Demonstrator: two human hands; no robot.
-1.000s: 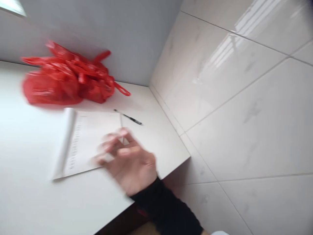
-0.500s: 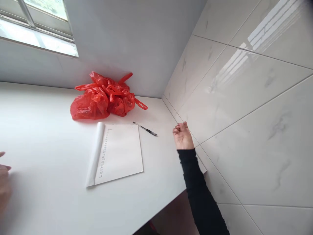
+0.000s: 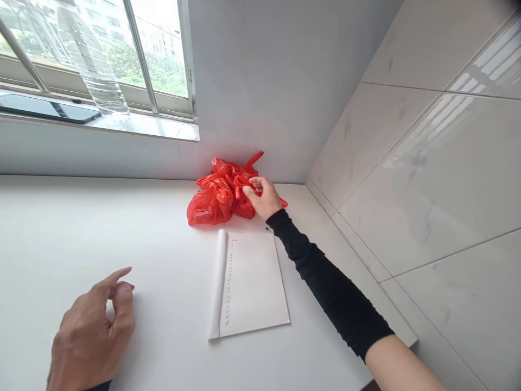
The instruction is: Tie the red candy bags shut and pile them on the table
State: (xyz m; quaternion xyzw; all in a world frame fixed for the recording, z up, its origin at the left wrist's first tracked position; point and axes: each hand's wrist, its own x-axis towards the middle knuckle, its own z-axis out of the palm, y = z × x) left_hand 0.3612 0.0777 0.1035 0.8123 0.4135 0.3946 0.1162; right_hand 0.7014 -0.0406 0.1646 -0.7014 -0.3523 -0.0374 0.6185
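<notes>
My right hand (image 3: 266, 199), in a black sleeve, is over the red plastic bags (image 3: 209, 205) against the wall. Its thumb and fingers are apart at the bag handles; whether they touch the plastic I cannot tell. Below the bags lies a spiral-punched notepad (image 3: 254, 285), its cover folded back on the left side and a blank page up. The pen is almost wholly hidden by my right forearm. Left of the notepad, my left hand (image 3: 95, 328) hovers over the white table, holding nothing, index finger stretched out and the others loosely bent.
On the window sill (image 3: 158, 127) at upper left stand a clear water bottle (image 3: 95, 65) and a flat dark device (image 3: 49, 107), perhaps a phone or tablet. A marble-tiled wall (image 3: 427, 184) bounds the white table (image 3: 163, 260) on the right.
My right hand has moved from near the tiled wall onto the bags, its curled fingers now opened. My left hand has come further into view. The view has swung left, showing the bottle.
</notes>
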